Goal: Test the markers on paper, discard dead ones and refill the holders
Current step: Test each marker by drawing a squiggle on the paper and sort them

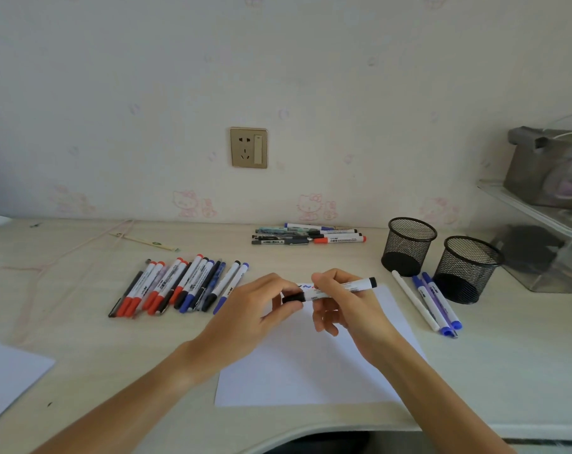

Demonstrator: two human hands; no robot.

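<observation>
Over the white test paper [310,365] both hands hold one white marker with black ends [343,287], lying level. My left hand [261,309] pinches its black cap [292,298] at the left end. My right hand [340,306] grips the barrel. Small blue scribbles [305,286] show on the paper's far edge. A row of several red, black and blue markers [179,286] lies to the left. Two black mesh holders [409,245] [464,268] stand at the right, nothing visible inside them.
A second pile of markers and pens [310,237] lies by the wall. Three markers [432,303] lie in front of the holders. Another white sheet [6,378] sits at the left edge. A clear organiser [546,224] stands far right. A wrapped stick [147,242] lies at back left.
</observation>
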